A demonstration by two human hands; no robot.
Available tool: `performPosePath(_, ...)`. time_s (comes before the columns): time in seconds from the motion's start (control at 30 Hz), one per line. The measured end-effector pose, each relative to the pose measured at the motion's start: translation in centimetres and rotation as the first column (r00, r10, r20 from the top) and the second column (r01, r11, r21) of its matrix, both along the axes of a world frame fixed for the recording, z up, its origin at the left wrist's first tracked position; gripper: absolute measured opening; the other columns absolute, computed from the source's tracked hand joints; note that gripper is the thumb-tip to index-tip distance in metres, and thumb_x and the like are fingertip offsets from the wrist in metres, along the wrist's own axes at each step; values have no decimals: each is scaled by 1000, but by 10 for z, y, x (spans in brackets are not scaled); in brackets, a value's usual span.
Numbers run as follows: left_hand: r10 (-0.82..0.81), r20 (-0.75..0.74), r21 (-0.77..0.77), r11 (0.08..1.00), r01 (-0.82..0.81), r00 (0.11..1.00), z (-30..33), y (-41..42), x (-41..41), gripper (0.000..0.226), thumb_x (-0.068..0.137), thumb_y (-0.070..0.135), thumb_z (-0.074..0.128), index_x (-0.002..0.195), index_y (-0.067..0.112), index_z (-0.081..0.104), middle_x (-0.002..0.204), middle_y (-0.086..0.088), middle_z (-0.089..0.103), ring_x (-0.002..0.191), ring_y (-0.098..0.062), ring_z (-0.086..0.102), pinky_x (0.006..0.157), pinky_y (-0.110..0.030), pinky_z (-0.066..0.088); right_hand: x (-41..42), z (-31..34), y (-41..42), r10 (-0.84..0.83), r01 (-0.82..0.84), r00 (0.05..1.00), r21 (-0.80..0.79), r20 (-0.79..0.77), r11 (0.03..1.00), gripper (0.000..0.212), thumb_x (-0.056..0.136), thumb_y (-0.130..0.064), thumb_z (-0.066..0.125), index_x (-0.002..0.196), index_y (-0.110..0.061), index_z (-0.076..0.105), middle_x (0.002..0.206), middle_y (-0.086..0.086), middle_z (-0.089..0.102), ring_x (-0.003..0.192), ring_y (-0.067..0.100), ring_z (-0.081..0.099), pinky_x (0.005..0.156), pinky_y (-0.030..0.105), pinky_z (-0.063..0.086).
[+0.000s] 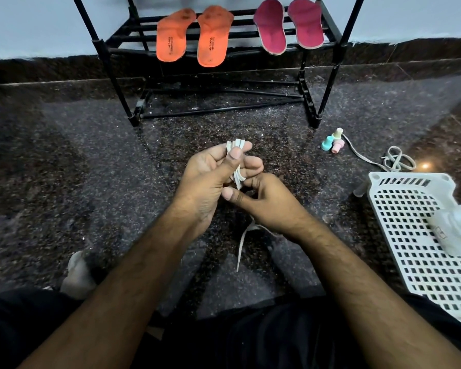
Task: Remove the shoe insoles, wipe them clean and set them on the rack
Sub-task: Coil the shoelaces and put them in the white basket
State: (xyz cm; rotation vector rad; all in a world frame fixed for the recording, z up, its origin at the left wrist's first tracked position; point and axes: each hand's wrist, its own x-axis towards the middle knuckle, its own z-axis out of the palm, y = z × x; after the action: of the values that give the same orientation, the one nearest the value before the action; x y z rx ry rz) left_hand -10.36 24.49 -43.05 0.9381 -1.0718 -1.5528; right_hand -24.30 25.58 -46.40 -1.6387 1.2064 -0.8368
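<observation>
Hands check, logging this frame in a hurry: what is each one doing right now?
Left hand: closed, thumb pinching a folded white shoelace.
Right hand: fingers curled at the same shoelace's lower part; whether it truly grips cannot be told.

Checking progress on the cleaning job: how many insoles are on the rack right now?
4, all on the black rack's upper shelf: two orange insoles on the left, two pink insoles on the right. None looks hidden.
</observation>
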Motion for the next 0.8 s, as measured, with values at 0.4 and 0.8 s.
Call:
performPosePath(0.4,99,-155,53,994,-92,983,7,-4,8,24,101,18,53,117,5,66,82,0,72,76,-10,72,59,-21,56,-2,9,1,109,-145,938,88,329,985,14,101,-14,56,94,-3,63,73,9,55,64,17,49,60,24,44)
performPosePath(0.8,-14,62,-77,997,19,998,8,-3,9,31,95,27,60,116,6,69,79,-3,70,65,-12,66,73,-20,53,-17,4,-7,-161,163,987,109,-25,981,45,93,-49,63,75,-10,73,51,2,59,40,9,45,41,18,34)
